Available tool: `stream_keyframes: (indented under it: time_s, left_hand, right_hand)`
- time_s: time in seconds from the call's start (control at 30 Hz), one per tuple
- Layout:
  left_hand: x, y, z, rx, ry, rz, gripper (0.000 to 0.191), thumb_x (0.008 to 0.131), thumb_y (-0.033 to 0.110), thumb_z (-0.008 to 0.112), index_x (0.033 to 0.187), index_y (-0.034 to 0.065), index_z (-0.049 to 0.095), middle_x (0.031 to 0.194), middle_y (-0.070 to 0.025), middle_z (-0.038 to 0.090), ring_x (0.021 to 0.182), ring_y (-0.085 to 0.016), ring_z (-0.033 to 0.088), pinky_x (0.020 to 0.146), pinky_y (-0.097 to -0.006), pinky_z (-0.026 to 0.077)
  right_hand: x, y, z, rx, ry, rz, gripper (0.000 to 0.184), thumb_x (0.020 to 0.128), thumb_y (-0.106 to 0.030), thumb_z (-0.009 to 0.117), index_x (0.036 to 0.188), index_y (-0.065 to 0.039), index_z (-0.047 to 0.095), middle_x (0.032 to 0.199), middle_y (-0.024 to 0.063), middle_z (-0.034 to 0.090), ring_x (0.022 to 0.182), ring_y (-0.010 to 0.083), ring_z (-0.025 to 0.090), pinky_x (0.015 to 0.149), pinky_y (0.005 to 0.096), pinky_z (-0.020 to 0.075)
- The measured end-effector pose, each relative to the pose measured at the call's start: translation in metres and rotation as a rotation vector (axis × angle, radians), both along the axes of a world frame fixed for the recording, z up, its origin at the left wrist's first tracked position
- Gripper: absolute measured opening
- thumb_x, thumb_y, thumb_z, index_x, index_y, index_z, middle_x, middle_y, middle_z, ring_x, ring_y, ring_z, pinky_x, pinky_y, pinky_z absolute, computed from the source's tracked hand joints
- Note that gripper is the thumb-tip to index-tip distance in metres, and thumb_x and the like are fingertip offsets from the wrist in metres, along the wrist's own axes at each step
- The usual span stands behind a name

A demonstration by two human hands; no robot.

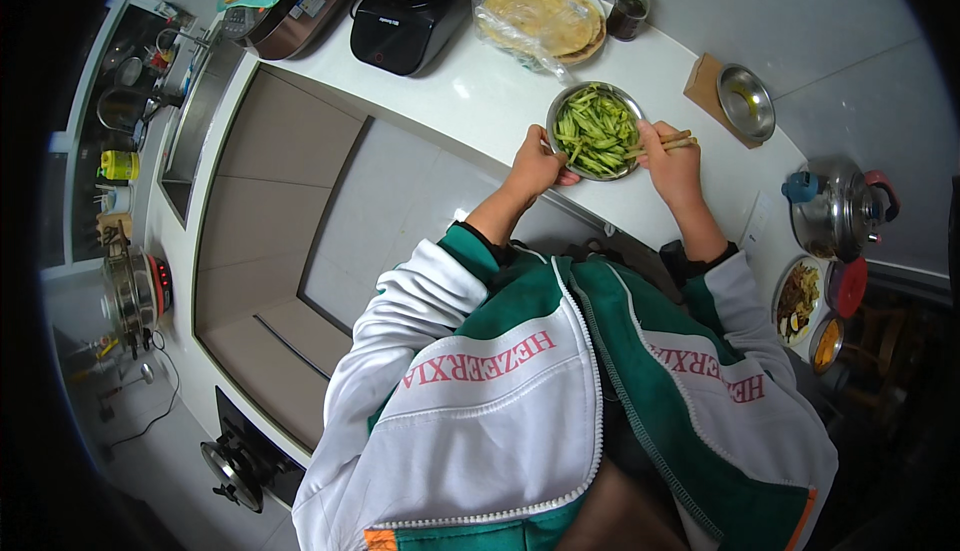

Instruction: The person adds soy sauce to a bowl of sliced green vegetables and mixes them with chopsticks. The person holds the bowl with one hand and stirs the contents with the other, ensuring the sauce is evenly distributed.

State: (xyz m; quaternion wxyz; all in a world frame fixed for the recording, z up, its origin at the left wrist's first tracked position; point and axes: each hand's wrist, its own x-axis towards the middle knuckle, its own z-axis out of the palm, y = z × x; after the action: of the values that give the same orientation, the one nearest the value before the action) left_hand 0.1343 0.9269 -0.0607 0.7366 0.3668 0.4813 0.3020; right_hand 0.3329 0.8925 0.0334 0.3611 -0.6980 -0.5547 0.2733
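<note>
A round stainless steel bowl (553, 112) of green vegetable strips (596, 127), which look like cucumber, stands near the front edge of the white counter. My left hand (536, 164) grips the bowl's near left rim, thumb at the wall and fingers beneath. My right hand (669, 161), at the bowl's right side, holds a pair of wooden chopsticks (679, 140); their tips reach into the strips at the right of the bowl.
Flatbreads (544, 14) partly under clear plastic and a yellow-capped bottle (630, 8) stand behind the bowl. Further right are a small metal bowl (746, 103), a steel kettle (832, 209) and a plate of food (796, 299). A black appliance (390, 33) stands left.
</note>
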Motion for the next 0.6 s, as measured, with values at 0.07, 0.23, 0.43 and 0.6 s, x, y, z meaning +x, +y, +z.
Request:
stream_keyframes:
  time_s: [0.07,0.23,0.43,0.6]
  left_hand:
    - [-0.001,0.001,0.002,0.007,0.019,-0.021,0.029,0.089,-0.006,0.052,0.106,-0.0003,0.03,0.087,-0.0241,0.061,0.068,-0.03,0.069,0.059,-0.0362,0.062]
    - [0.0,0.0,0.005,0.001,0.029,-0.009,0.027,0.089,-0.005,0.053,0.106,-0.0011,0.032,0.087,-0.0237,0.061,0.067,-0.029,0.069,0.059,-0.035,0.062]
    - [-0.002,-0.001,0.005,0.016,0.025,-0.018,0.027,0.089,-0.005,0.053,0.107,-0.002,0.032,0.087,-0.0228,0.06,0.067,-0.029,0.069,0.058,-0.0346,0.062]
    - [-0.001,0.0,0.006,0.009,0.031,-0.012,0.027,0.09,-0.005,0.052,0.108,-0.0021,0.032,0.087,-0.0226,0.06,0.067,-0.029,0.069,0.058,-0.0346,0.062]
  right_hand:
    - [-0.002,0.001,-0.006,0.049,0.084,-0.03,0.035,0.096,-0.026,0.059,0.078,0.003,0.063,0.07,0.0077,0.065,0.061,0.0139,0.066,0.056,0.0256,0.0538]
    - [-0.004,0.005,0.007,0.187,0.107,-0.005,0.031,0.095,-0.021,0.061,0.077,0.004,0.063,0.07,0.0093,0.063,0.061,0.0141,0.065,0.056,0.0264,0.0518]
    - [-0.008,0.001,0.023,0.228,0.163,-0.022,0.028,0.096,-0.02,0.06,0.08,0.003,0.063,0.072,0.0087,0.065,0.063,0.0131,0.065,0.058,0.0247,0.0529]
    - [-0.007,-0.001,0.02,0.227,0.162,-0.021,0.028,0.095,-0.02,0.061,0.081,0.004,0.063,0.071,0.008,0.065,0.063,0.0126,0.064,0.059,0.0247,0.0519]
